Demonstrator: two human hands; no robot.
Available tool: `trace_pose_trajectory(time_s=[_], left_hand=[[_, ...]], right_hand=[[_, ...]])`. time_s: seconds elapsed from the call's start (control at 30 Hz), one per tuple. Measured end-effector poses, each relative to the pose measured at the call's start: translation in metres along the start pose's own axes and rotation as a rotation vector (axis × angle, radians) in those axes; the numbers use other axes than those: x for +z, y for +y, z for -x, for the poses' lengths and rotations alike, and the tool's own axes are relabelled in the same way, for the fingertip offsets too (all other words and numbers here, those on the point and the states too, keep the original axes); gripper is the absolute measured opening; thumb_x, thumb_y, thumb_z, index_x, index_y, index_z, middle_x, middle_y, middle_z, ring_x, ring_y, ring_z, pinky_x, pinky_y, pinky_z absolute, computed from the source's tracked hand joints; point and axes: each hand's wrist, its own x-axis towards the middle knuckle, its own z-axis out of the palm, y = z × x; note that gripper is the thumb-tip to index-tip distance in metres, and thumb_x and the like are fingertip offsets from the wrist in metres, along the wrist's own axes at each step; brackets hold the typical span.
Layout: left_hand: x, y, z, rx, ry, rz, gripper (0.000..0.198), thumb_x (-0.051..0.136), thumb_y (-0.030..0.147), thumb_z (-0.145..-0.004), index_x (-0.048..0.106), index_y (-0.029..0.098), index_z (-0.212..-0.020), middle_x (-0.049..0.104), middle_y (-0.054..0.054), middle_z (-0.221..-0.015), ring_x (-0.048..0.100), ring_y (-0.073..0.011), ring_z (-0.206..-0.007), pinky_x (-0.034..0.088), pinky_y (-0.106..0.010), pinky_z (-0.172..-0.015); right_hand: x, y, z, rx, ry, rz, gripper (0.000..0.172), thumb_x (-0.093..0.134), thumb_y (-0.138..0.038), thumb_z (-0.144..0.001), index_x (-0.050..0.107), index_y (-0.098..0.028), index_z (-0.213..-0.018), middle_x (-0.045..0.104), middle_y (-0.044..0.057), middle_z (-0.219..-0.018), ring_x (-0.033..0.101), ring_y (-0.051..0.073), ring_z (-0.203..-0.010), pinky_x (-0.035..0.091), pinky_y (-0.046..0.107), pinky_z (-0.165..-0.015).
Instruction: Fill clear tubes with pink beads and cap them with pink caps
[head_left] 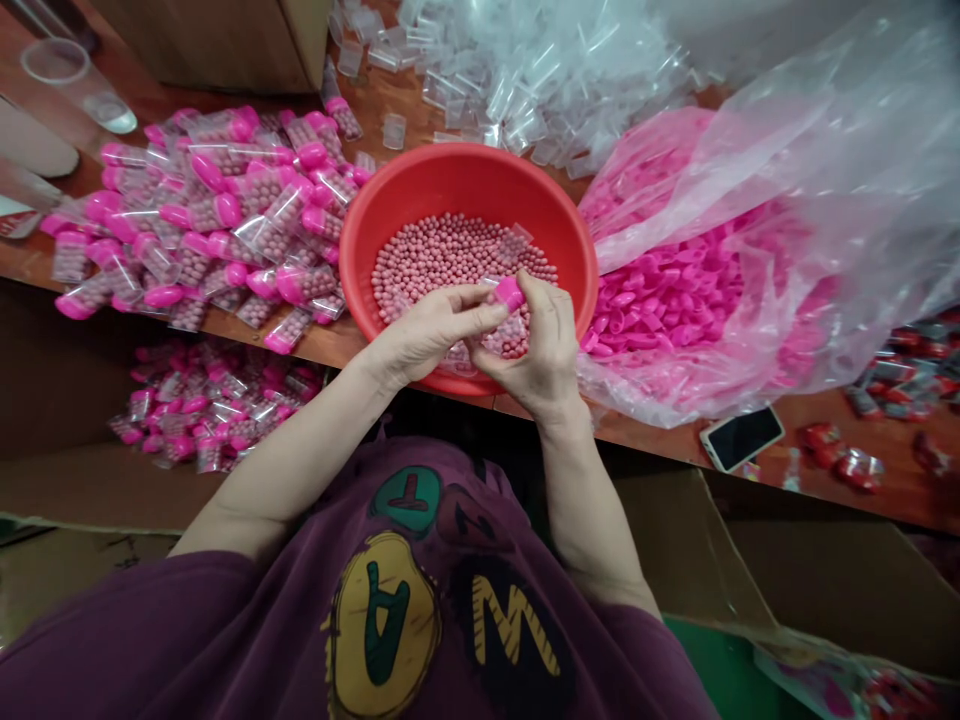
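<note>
Over the near side of a red basin [469,160], both hands meet at a small clear tube with a pink cap [509,292]. My left hand [439,325] pinches the tube between thumb and fingers, hiding most of it. On the other side, the fingers of my right hand [541,345] press on the cap. Pink beads [442,250] cover the bottom of the basin, with a clear tube [515,240] lying on them. Another clear tube [459,358] shows below my hands.
Filled pink-capped tubes [247,210] are heaped at the left, more [210,410] in a box below. Empty clear tubes [517,75] lie behind the basin. A plastic bag [847,190] of pink caps [675,290] stands right, near a phone [742,438] and red-wrapped pieces [859,467].
</note>
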Motion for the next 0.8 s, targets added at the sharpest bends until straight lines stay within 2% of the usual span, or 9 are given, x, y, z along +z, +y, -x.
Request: trace_pose_trajectory(time_s=[0.07, 0.13, 0.23, 0.3, 0.43, 0.5, 0.63, 0.73, 0.8], left_hand=[[0.0, -0.006, -0.001, 0.091, 0.078, -0.102, 0.039, 0.103, 0.023, -0.074, 0.085, 0.016, -0.109, 0.083, -0.004, -0.11, 0.074, -0.0153, -0.104, 0.057, -0.025, -0.098], [0.001, -0.01, -0.002, 0.118, 0.123, -0.166, 0.04, 0.102, 0.021, -0.075, 0.085, 0.016, -0.111, 0.084, -0.005, -0.113, 0.074, -0.0155, -0.106, 0.057, -0.025, -0.1], [0.003, -0.01, -0.002, 0.036, 0.049, -0.125, 0.032, 0.098, 0.035, -0.084, 0.085, 0.016, -0.107, 0.084, -0.006, -0.109, 0.076, -0.0165, -0.102, 0.059, -0.026, -0.095], [0.005, -0.006, -0.001, -0.019, -0.003, -0.077, 0.035, 0.097, 0.044, -0.087, 0.084, 0.015, -0.101, 0.082, -0.006, -0.101, 0.077, -0.0169, -0.095, 0.061, -0.027, -0.089], [0.007, -0.003, -0.001, -0.079, -0.004, -0.06, 0.038, 0.09, 0.049, -0.095, 0.079, 0.014, -0.089, 0.078, -0.005, -0.086, 0.074, -0.0147, -0.078, 0.061, -0.026, -0.077], [0.009, -0.004, -0.001, -0.086, 0.036, -0.054, 0.035, 0.086, 0.042, -0.1, 0.076, 0.013, -0.083, 0.076, -0.004, -0.082, 0.071, -0.0125, -0.073, 0.058, -0.023, -0.072], [0.012, -0.003, 0.0, -0.096, 0.128, -0.041, 0.035, 0.069, 0.018, -0.109, 0.07, 0.014, -0.074, 0.069, 0.0, -0.072, 0.065, -0.0083, -0.066, 0.054, -0.019, -0.07], [0.013, 0.001, -0.001, -0.117, 0.169, -0.057, 0.038, 0.059, 0.005, -0.109, 0.069, 0.013, -0.073, 0.066, 0.001, -0.069, 0.061, -0.0069, -0.063, 0.051, -0.017, -0.067], [0.014, 0.003, -0.004, -0.127, 0.188, -0.077, 0.038, 0.059, 0.004, -0.108, 0.069, 0.013, -0.072, 0.065, 0.002, -0.067, 0.059, -0.0068, -0.061, 0.049, -0.017, -0.064]], right_hand=[[-0.001, 0.002, 0.002, 0.01, -0.011, 0.034, 0.08, 0.076, -0.047, -0.093, 0.049, -0.02, -0.163, 0.07, 0.021, -0.146, 0.069, 0.041, -0.135, 0.054, 0.071, -0.123], [-0.002, 0.001, 0.003, 0.061, -0.049, 0.066, 0.079, 0.075, -0.047, -0.091, 0.051, -0.019, -0.16, 0.07, 0.021, -0.144, 0.068, 0.042, -0.134, 0.052, 0.071, -0.122], [-0.005, -0.004, 0.002, 0.138, -0.126, 0.127, 0.082, 0.076, -0.049, -0.089, 0.05, -0.019, -0.16, 0.065, 0.022, -0.15, 0.063, 0.043, -0.14, 0.051, 0.071, -0.121], [-0.006, -0.008, 0.0, 0.173, -0.146, 0.157, 0.08, 0.077, -0.051, -0.089, 0.051, -0.019, -0.158, 0.063, 0.022, -0.148, 0.061, 0.044, -0.138, 0.051, 0.07, -0.118], [-0.002, -0.011, -0.006, 0.178, -0.14, 0.192, 0.074, 0.079, -0.053, -0.087, 0.057, -0.018, -0.148, 0.064, 0.021, -0.138, 0.061, 0.044, -0.128, 0.052, 0.071, -0.113], [0.002, -0.01, -0.008, 0.146, -0.136, 0.212, 0.069, 0.079, -0.053, -0.086, 0.06, -0.017, -0.142, 0.065, 0.02, -0.128, 0.061, 0.043, -0.121, 0.053, 0.072, -0.111], [0.009, -0.01, -0.01, 0.105, -0.136, 0.26, 0.058, 0.077, -0.048, -0.085, 0.064, -0.015, -0.131, 0.066, 0.017, -0.115, 0.061, 0.04, -0.108, 0.056, 0.07, -0.104], [0.014, -0.013, -0.009, 0.142, -0.138, 0.278, 0.052, 0.078, -0.048, -0.085, 0.066, -0.016, -0.124, 0.067, 0.017, -0.113, 0.061, 0.04, -0.108, 0.057, 0.07, -0.103], [0.016, -0.014, -0.008, 0.185, -0.134, 0.272, 0.052, 0.078, -0.051, -0.087, 0.066, -0.016, -0.124, 0.067, 0.017, -0.114, 0.062, 0.041, -0.111, 0.057, 0.071, -0.105]])
